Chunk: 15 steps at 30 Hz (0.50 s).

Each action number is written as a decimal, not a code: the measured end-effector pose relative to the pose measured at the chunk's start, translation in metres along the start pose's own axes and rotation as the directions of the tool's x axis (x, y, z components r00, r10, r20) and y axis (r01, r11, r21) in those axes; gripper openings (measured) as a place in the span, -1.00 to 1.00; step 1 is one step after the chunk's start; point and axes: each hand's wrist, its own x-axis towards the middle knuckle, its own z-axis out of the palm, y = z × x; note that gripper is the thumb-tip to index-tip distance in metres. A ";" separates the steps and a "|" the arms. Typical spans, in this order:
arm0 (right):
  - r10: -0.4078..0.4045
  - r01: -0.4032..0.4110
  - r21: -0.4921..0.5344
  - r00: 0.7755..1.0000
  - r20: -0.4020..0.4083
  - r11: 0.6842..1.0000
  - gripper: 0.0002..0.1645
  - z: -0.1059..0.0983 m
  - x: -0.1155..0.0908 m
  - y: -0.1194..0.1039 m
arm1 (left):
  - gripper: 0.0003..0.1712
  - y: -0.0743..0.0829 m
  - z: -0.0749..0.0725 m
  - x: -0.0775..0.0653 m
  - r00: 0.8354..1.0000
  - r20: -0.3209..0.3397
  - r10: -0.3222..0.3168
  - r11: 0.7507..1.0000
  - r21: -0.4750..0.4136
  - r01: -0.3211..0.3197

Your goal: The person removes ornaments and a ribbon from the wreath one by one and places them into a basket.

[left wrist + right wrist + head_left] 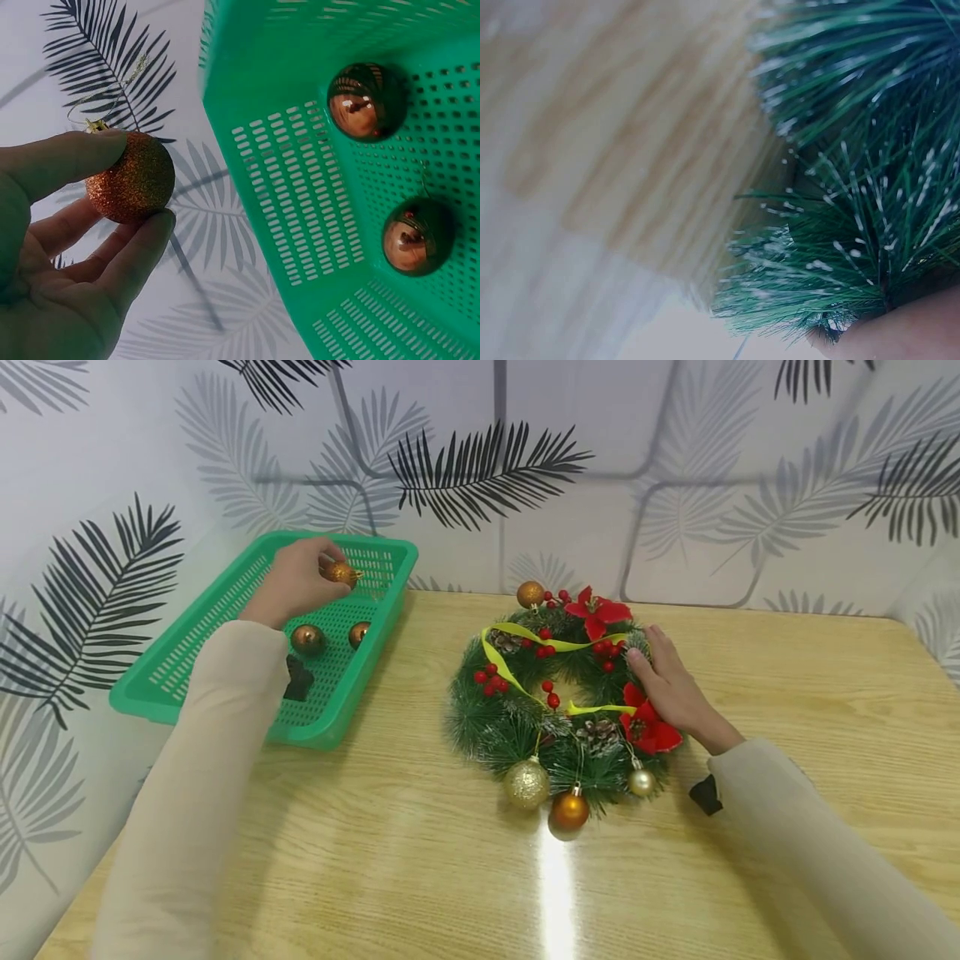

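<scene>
My left hand (300, 578) pinches a glittery copper-orange bauble (133, 180) between thumb and fingertips, over the far part of the green basket (333, 727). A gold cap and a thin thread loop top the bauble in the left wrist view. On the table, a green Christmas wreath (480, 714) lies with red flowers, berries, pine cones and a yellow ribbon (498, 660). My right hand (669, 685) rests against the wreath's right side, fingers extended along the outer edge and thumb over the greenery. In the right wrist view, frosted needles cover most of that contact.
Two shiny copper baubles (367, 103) sit in the basket. Along the wreath's near edge hang a glittery gold bauble (527, 783), an orange bauble (570, 810) and a small gold one (641, 782). Another orange bauble (530, 594) is at its far edge. A leaf-patterned wall (570, 543) stands behind.
</scene>
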 end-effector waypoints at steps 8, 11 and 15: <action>0.006 -0.006 -0.005 1.000 0.004 1.000 -0.15 0.000 0.000 0.001 | -0.46 -0.016 -0.004 -0.004 1.000 0.021 -0.016 1.000 0.002 0.016; 0.005 -0.005 -0.001 1.000 0.005 1.000 -0.15 0.000 0.000 0.001 | -0.47 -0.020 -0.004 -0.006 1.000 0.014 -0.013 1.000 0.014 0.013; 0.000 0.000 0.005 1.000 0.006 1.000 -0.15 -0.001 0.000 0.001 | -0.47 -0.027 -0.004 -0.008 1.000 0.016 -0.019 1.000 0.022 0.019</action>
